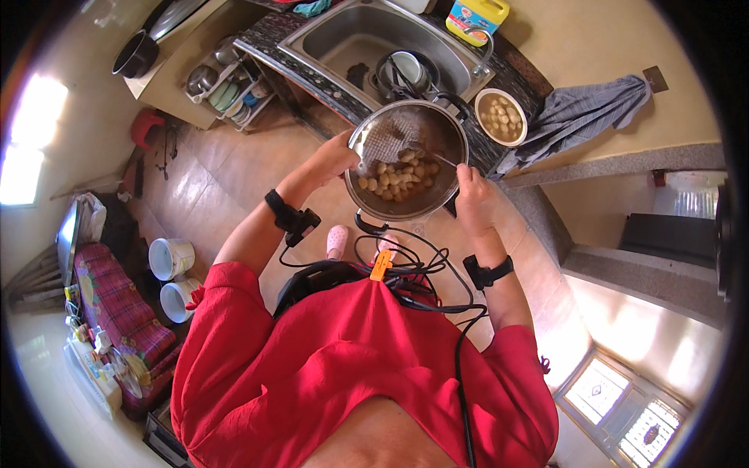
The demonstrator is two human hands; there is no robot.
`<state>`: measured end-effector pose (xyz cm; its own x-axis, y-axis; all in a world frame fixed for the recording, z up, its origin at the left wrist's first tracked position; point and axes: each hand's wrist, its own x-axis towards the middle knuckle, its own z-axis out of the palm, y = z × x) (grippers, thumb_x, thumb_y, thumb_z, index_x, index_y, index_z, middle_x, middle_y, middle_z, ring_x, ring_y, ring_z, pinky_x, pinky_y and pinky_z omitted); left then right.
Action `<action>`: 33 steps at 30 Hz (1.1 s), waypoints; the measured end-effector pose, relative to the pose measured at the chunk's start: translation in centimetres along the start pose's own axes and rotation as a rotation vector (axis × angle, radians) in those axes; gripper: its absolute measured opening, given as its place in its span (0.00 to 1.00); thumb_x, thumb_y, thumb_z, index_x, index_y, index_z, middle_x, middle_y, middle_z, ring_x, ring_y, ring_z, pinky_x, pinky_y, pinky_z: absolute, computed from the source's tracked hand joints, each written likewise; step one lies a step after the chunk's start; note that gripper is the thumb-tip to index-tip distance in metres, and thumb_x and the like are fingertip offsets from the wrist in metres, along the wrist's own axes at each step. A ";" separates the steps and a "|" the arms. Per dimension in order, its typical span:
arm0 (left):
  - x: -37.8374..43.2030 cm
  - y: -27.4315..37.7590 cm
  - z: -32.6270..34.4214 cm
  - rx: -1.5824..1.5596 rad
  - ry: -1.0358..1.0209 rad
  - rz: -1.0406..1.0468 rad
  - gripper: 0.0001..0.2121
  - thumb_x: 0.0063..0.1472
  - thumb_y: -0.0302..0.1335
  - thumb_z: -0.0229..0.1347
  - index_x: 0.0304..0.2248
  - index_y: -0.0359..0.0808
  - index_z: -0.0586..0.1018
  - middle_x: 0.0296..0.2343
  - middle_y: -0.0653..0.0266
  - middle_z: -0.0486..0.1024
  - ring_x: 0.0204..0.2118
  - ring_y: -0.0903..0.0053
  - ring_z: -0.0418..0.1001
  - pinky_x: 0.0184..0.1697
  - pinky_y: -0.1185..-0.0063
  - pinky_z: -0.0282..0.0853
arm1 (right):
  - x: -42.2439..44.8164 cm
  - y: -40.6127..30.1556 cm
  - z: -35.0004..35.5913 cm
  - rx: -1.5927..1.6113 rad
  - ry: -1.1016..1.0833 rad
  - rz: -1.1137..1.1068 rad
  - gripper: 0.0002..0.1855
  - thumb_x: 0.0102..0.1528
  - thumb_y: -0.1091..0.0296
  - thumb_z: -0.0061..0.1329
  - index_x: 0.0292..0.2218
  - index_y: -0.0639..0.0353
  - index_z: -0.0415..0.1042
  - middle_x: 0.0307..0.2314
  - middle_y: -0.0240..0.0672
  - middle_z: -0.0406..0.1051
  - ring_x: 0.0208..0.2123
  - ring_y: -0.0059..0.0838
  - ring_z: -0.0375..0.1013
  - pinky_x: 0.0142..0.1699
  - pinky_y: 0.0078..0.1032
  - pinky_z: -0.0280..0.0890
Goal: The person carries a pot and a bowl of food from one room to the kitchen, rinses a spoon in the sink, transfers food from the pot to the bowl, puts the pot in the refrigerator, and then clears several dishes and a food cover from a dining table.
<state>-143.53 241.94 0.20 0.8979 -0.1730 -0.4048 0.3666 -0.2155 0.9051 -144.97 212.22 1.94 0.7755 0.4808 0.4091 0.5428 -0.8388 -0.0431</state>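
Observation:
A round metal pan [374,205] with two black loop handles is held up in front of me, tilted, by the sink's edge. Pale round pieces of food in brown sauce [404,178] lie in its lower half. My left hand [333,157] grips the pan's left rim. My right hand [474,196] closes on the thin handle of a metal ladle or spoon [446,159], whose head rests among the food. Whether that hand also touches the pan's rim, I cannot tell. To the right of the pan, a white bowl [478,111] of similar food in brown liquid stands on the dark stone counter [491,153].
Dishes and a dark pan [436,69] sit in the steel sink [333,44]. Behind it stands a yellow jug [477,17]. A grey cloth [585,111] hangs at the right. Black cables [433,257] dangle at my waist. A dish rack [228,93] stands at the left.

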 end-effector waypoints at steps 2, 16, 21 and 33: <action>0.0 0.1 0.2 0.025 0.018 -0.002 0.32 0.38 0.16 0.43 0.50 0.35 0.67 0.28 0.67 0.70 0.26 0.81 0.68 0.23 0.84 0.65 | -0.2 0.7 0.4 -0.031 -0.010 0.050 0.04 0.46 0.76 0.42 0.27 0.57 0.61 0.19 0.36 0.64 0.21 0.34 0.70 0.25 0.28 0.65; 0.4 0.0 0.8 -0.020 0.051 -0.072 0.29 0.40 0.16 0.44 0.48 0.35 0.67 0.27 0.65 0.71 0.24 0.80 0.69 0.18 0.82 0.65 | -0.8 1.4 -0.4 -0.140 -0.046 0.104 0.03 0.48 0.77 0.41 0.27 0.58 0.60 0.19 0.36 0.65 0.22 0.33 0.71 0.25 0.26 0.66; -0.4 1.5 1.1 -0.080 0.034 -0.128 0.26 0.40 0.17 0.45 0.46 0.33 0.69 0.26 0.65 0.70 0.23 0.78 0.70 0.18 0.80 0.67 | -2.4 1.2 1.4 -0.124 -0.174 0.114 0.03 0.48 0.77 0.41 0.27 0.58 0.61 0.20 0.37 0.67 0.22 0.35 0.72 0.25 0.27 0.67; 2.0 -0.9 1.7 -0.372 0.001 -0.342 0.09 0.44 0.17 0.46 0.28 0.24 0.72 0.23 0.53 0.72 0.23 0.63 0.76 0.28 0.68 0.77 | -1.7 3.1 3.3 -0.035 -0.049 0.265 0.02 0.53 0.71 0.41 0.29 0.56 0.61 0.21 0.38 0.68 0.22 0.38 0.72 0.25 0.30 0.67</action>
<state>-142.47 240.15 -1.69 0.7115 -0.1509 -0.6863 0.7016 0.0974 0.7059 -143.55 209.63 -1.93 0.9042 0.2548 0.3428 0.3084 -0.9447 -0.1112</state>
